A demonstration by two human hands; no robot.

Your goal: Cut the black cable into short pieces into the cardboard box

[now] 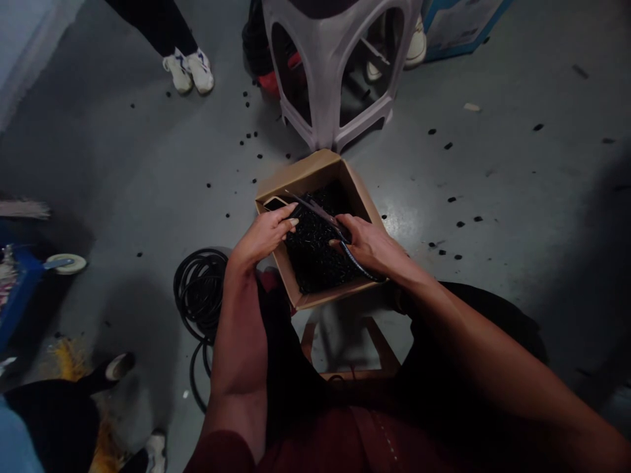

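An open cardboard box [361, 190] sits between my knees, with a heap of small shiny black pieces [315, 253] inside. Over the box, my right hand [367, 242] grips a pair of scissors [319, 211] whose blades point up and left toward my other hand. My left hand [266, 233] is at the box's left side, thumb and fingers drawn together near the blade tips. Whatever lies in those fingers is dark and too unclear to name. A dark patch with a pale edge shows beside them at the box corner.
A coil of black tubing [200, 289] lies on the floor to my left. Beyond the box stands a grey plastic stool [325, 72]. Small black bits [452, 199] are scattered about the floor. Other people's shoes [190, 71] show nearby. A blue bin [22, 282] is far left.
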